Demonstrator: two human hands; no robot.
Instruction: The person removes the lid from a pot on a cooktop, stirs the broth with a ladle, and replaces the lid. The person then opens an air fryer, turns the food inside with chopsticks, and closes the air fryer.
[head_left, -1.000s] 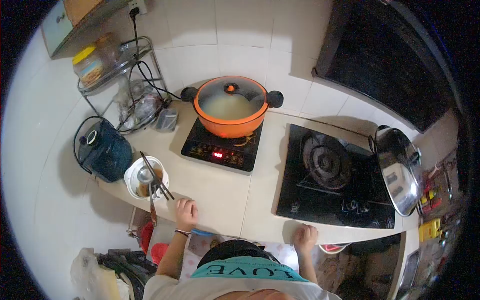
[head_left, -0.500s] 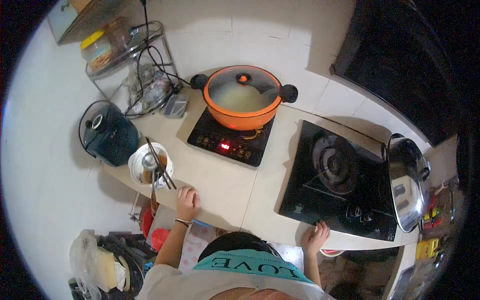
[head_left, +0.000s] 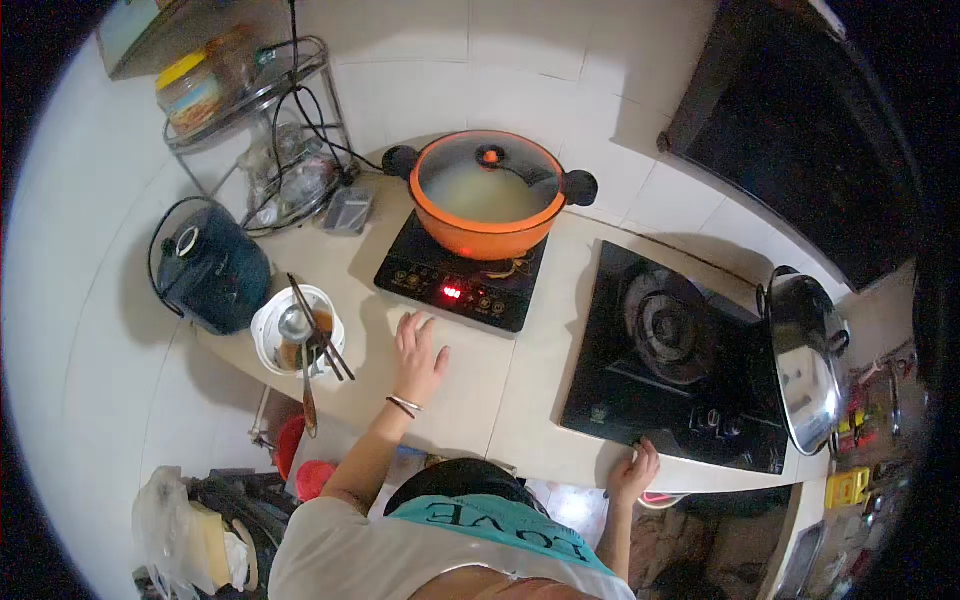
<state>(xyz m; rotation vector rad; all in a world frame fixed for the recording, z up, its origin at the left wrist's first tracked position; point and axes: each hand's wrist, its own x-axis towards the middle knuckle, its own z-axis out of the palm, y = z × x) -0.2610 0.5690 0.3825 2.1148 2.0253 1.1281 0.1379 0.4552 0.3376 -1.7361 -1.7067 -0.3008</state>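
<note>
My left hand (head_left: 420,362) is over the counter, fingers spread and empty, just in front of the black induction cooker (head_left: 420,278) with its lit red display. On that cooker sits an orange pot (head_left: 490,240) with two black handles, its glass lid (head_left: 455,165) on and pale contents showing through. At the counter's front edge rests my right hand (head_left: 633,472), holding nothing, beside the lower left corner of the black gas stove (head_left: 610,390). To the left of my left hand, a white bowl (head_left: 263,335) holds a ladle (head_left: 296,322), a brown liquid and chopsticks (head_left: 338,362).
A dark lidded bucket (head_left: 225,275) stands left of the bowl. Behind it are a metal rack (head_left: 325,85) with jars and bags and a small clear box (head_left: 348,211). A large shiny pan (head_left: 815,395) leans at the stove's right side. A black cable (head_left: 293,60) hangs by the rack.
My left hand has moved from the counter's front edge forward and right toward the induction cooker, its fingers spreading. My right hand stays at the edge by the gas stove.
</note>
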